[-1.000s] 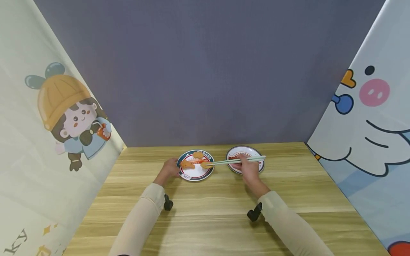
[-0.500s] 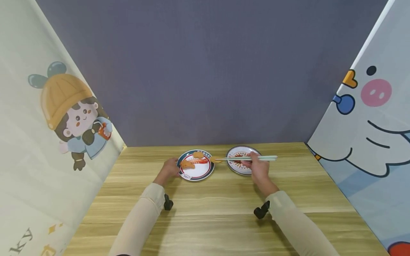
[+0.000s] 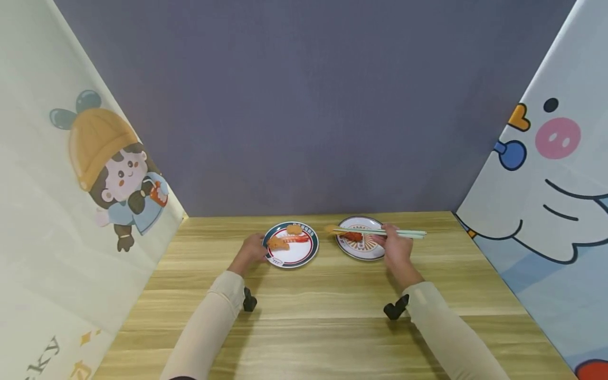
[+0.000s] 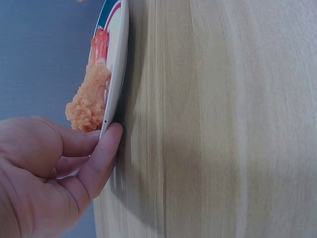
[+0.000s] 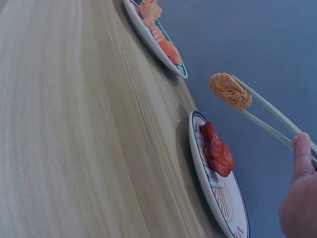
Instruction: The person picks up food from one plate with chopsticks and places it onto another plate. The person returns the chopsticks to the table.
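Breaded nugget (image 5: 230, 91) held up by the left rim of the right plate (image 3: 359, 255)

The nugget sits left of my right hand (image 3: 398, 248), pinched at the tips of the chopsticks (image 5: 275, 115), which run left to right with their tips on the left. Its oval length slants roughly along the sticks in my right-wrist view. It hangs clear of the right plate, and my right hand is the nearer one. My right fingers grasp the chopsticks; my left hand (image 4: 54, 171) pinches the near-left rim of the left plate (image 3: 292, 258), where a red-tailed breaded shrimp (image 4: 88, 104) and another nugget (image 3: 294, 229) lie. A glazed chicken wing (image 5: 217, 151) rests in the left part of the right plate.

Half a second ago, the held nugget was at the left plate's right rim; since then it has travelled rightward with my right hand. My left hand stays put.
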Tool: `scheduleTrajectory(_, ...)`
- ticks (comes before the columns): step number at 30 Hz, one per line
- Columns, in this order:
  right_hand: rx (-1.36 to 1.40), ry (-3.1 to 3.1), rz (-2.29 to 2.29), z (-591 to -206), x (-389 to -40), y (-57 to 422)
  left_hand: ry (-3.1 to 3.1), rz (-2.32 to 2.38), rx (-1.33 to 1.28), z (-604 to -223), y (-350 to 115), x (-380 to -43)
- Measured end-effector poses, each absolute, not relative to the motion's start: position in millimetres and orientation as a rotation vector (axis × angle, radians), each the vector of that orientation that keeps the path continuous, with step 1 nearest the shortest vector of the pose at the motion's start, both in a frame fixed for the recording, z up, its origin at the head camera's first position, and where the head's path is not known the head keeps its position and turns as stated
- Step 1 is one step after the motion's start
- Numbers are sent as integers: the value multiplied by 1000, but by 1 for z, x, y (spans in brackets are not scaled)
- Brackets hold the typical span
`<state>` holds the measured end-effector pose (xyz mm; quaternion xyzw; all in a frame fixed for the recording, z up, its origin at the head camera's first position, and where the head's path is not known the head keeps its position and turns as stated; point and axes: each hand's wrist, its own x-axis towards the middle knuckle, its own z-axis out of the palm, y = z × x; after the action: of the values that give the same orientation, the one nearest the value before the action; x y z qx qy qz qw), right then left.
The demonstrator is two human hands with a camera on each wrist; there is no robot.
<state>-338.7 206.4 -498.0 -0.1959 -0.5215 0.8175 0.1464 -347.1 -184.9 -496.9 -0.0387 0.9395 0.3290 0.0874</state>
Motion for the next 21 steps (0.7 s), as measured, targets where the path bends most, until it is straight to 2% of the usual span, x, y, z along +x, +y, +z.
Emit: scheduleTrajectory(21,-631,-1345,2356,-501,-343,239,2822,945,-114,-494,-185,-345)
